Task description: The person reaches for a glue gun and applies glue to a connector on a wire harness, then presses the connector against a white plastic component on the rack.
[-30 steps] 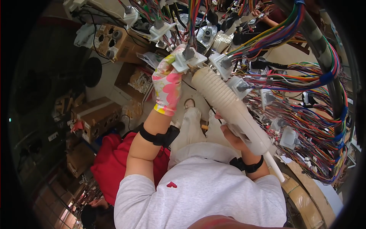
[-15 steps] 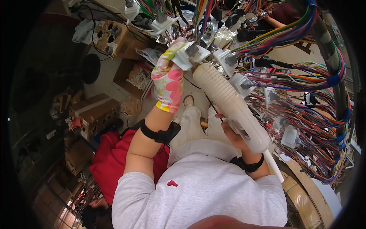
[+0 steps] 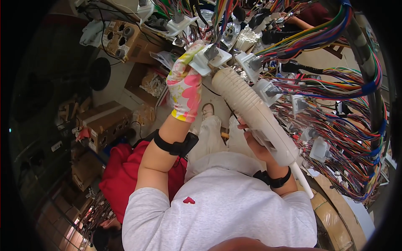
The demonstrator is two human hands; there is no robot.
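Observation:
My left hand (image 3: 185,81), in a white glove with pink and yellow flowers, is raised to a white plastic holder (image 3: 201,63) with a grey connector in it. Its fingers are closed on the holder's edge, partly hidden behind it. Coloured wires run up from the connector. My right hand (image 3: 256,146) is bare and wrapped round a long white hot-air gun (image 3: 268,127); the gun's body hides part of the fingers. The gun's ribbed beige nozzle (image 3: 232,85) points up and left, its end just below the holder.
More white holders (image 3: 268,93) with connectors line the wire bundles (image 3: 326,90) on the right, tied to a dark curved bar (image 3: 363,62). Cardboard boxes (image 3: 104,125) stand on the floor at left. A person in red (image 3: 125,171) is close by on the lower left.
Almost nothing differs. The hot-air gun has shifted very slightly downward and right with my right hand; my left hand stays at the same holder.

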